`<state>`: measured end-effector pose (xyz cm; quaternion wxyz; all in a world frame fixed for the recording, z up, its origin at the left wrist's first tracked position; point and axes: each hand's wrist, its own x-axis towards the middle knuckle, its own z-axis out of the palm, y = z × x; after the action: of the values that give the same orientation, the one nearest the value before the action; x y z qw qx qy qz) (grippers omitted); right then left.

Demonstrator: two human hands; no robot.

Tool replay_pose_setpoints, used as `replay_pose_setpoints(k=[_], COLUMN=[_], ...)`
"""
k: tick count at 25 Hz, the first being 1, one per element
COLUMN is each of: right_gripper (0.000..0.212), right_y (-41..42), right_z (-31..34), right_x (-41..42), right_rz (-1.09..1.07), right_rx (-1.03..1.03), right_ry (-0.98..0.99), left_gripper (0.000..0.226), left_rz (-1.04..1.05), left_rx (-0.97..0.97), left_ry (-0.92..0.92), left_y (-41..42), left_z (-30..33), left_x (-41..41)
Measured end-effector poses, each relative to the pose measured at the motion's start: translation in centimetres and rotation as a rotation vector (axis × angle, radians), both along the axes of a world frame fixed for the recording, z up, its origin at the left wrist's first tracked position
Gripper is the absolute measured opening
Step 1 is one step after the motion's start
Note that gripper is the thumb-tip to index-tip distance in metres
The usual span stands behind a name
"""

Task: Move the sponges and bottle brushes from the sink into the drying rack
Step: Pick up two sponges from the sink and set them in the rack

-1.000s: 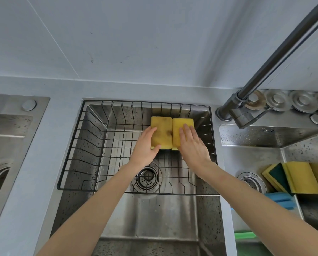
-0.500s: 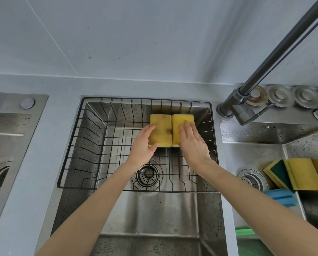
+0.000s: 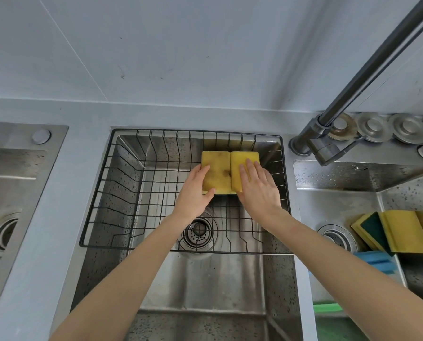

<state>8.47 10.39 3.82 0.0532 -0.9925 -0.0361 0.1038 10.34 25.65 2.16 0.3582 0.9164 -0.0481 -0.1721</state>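
Yellow foam sponges, two, side by side at the far right of the black wire drying rack (image 3: 99, 193).
Left sponge (image 3: 216, 172) under left hand (image 3: 194, 193), grip closed on its near-left edge; right sponge (image 3: 242, 161) under right hand (image 3: 258, 188), fingers flat, spread. Likely soft, light, wet; take by the long edges. More sponges (image 3: 402, 230) right of the rack; grey faucet (image 3: 328, 141) between.

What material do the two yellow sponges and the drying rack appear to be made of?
Left sponge: soft yellow foam, matte, with brownish stains. Right sponge: the same foam, cleaner. Drying rack: thin metal wire, probably coated dark; the bars look black and slightly glossy.
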Motion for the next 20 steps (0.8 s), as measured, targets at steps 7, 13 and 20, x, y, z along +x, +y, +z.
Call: replay_pose_setpoints(k=[7, 13, 20], right_gripper=[0.067, 0.07, 0.069], right_y=[-0.8, -2.7, -7.2], right_z=[1.8, 4.3, 6.6], right_x=[-1.4, -4.2, -7.9], right_rz=[0.031, -0.03, -0.135], right_rx=[0.054, 0.114, 0.12], right_ry=[0.002, -0.022, -0.052], left_gripper=[0.063, 0.061, 0.061], left_rz=[-0.065, -0.156, -0.278], left_rx=[0.138, 0.244, 0.307], left_ry=[0.004, -0.042, -0.131], left_y=[-0.7, -2.4, -6.1], left_z=[2.4, 5.9, 9.5], left_x=[-0.9, -2.6, -5.2])
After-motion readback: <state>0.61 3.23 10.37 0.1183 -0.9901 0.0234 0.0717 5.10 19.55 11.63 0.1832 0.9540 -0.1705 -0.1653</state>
